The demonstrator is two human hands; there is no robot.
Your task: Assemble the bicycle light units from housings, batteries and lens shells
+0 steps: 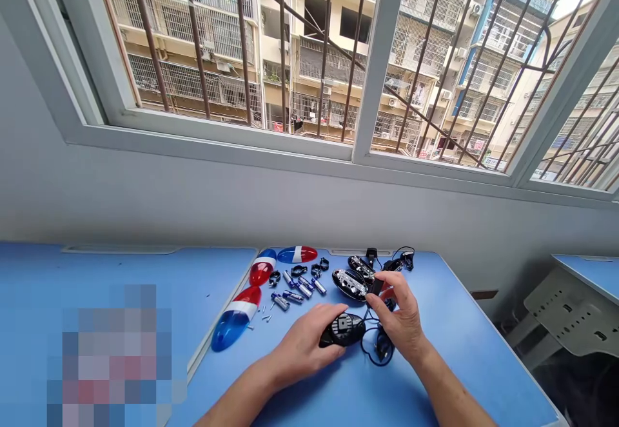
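Observation:
My left hand (309,342) rests on the blue desk (435,349) with its fingers curled round a black oval housing (342,330), holding it flat. My right hand (399,314) pinches a small black part (376,286) joined to a thin black wire (370,349) that loops below the housing. Just beyond my hands lie two more black oval bases with silvery insides (349,283).
Three red-white-blue lens covers (236,318) lie to the left, with several small batteries (294,295) and black clips (298,270) between them. A second blue desk (120,272) adjoins on the left. A grey chair (565,314) stands at right. The window wall runs behind.

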